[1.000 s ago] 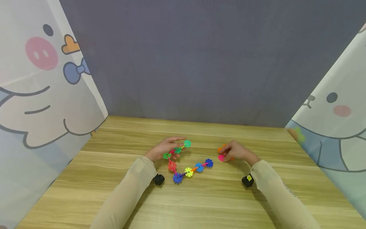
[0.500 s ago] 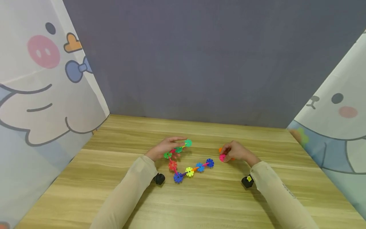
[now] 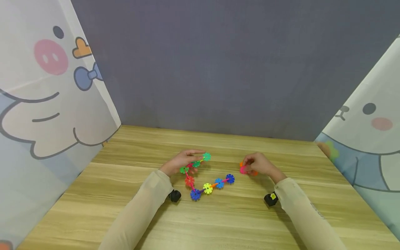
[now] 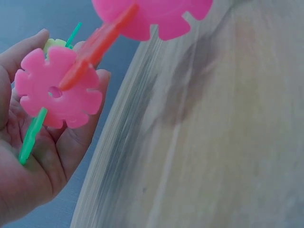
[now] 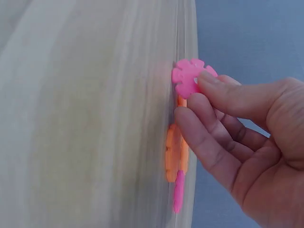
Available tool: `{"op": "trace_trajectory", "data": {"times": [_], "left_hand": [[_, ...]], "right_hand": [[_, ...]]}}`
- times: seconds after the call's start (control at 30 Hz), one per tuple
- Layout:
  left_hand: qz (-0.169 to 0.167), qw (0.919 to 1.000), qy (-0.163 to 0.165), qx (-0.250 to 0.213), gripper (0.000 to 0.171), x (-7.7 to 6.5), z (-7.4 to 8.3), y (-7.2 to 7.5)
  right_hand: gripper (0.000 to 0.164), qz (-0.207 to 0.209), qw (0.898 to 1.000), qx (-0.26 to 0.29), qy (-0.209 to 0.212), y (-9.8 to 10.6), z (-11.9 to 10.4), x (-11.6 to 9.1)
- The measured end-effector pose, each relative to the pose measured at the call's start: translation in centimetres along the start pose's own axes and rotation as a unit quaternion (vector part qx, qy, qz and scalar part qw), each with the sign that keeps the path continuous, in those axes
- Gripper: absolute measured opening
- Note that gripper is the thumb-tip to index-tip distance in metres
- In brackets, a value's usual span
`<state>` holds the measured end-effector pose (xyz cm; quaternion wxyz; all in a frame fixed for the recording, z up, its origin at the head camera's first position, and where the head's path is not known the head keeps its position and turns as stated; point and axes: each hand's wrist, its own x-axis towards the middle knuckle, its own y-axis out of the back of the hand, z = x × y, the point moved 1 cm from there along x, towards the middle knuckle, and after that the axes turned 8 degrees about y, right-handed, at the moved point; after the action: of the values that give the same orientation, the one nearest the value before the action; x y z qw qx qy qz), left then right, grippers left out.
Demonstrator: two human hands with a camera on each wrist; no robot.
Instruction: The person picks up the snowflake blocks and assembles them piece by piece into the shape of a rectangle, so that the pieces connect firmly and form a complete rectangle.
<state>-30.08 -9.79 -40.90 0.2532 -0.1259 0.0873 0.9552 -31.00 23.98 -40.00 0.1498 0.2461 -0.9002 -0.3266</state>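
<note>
A chain of notched plastic snowflake discs (image 3: 207, 188) bends across the table in several colours. My left hand (image 3: 182, 161) holds its far left part, with the green end disc (image 3: 207, 156) at the fingertips. In the left wrist view, a pink disc (image 4: 42, 92) and a green one (image 4: 33, 135) lie against the palm, between thumb and fingers. My right hand (image 3: 258, 163) pinches a loose pink snowflake disc (image 5: 187, 76) between thumb and forefinger. Just below it, orange discs (image 5: 171, 154) and another pink disc (image 5: 178, 192) stand close together near the tabletop, partly hidden in the head view.
The wood-grain table (image 3: 200, 225) runs back to a grey panel (image 3: 212, 69). Cartoon-printed curtains (image 3: 50, 90) stand at both sides. The chain's dark blue end disc (image 3: 230, 178) lies between the two hands. Each wrist carries a small black camera (image 3: 270, 199).
The pink disc in my right hand has turned slightly, and the fingers cover more of it. My left hand and the chain keep their places; the head view has shifted a little.
</note>
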Motion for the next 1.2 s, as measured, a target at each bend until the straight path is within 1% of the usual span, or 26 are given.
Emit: {"op": "trace_trajectory", "data": {"times": [0.07,0.13,0.23,0.37,0.53,0.67,0.83,0.93,1.07,1.2], "left_hand": [[0.0,1.0,-0.004,0.0,0.05,0.0,0.0,-0.1],[-0.001,1.0,-0.005,-0.001,0.05,-0.1,0.0,-0.1],[-0.003,1.0,-0.005,-0.001,0.051,-0.1,-0.1,-0.1],[-0.005,1.0,-0.006,-0.005,0.051,-0.1,-0.1,-0.2],[-0.003,1.0,-0.009,-0.003,0.05,0.0,-0.1,-0.5],[-0.006,0.9999,-0.011,0.001,0.051,0.2,0.0,-0.6],[-0.01,0.9998,-0.015,0.001,0.05,0.4,0.3,-0.6],[-0.008,0.9999,-0.015,0.003,0.05,0.4,0.4,-0.7],[-0.006,0.9999,-0.011,0.005,0.05,0.4,0.3,-0.8],[0.003,0.9999,-0.003,0.012,0.048,0.4,0.2,-1.0]], "right_hand": [[0.007,0.016,1.0,0.0,-0.005,-0.2,-0.1,0.1],[0.005,0.028,1.0,-0.003,-0.004,-0.5,-0.4,0.2],[0.004,0.045,0.999,-0.008,-0.007,-1.0,-0.8,0.4],[0.005,0.065,0.998,0.004,-0.006,-1.7,-1.5,0.6],[0.006,0.096,0.995,0.005,0.013,-2.3,-2.4,1.1],[0.006,0.117,0.993,0.012,0.021,-2.8,-2.9,1.4],[0.005,0.132,0.99,0.046,0.029,-3.3,-3.4,2.0],[0.005,0.137,0.988,0.052,0.044,-3.6,-3.8,2.4],[0.006,0.138,0.987,0.052,0.06,-4.0,-4.3,2.8],[0.003,0.135,0.985,0.078,0.071,-4.4,-4.6,3.2]]}}
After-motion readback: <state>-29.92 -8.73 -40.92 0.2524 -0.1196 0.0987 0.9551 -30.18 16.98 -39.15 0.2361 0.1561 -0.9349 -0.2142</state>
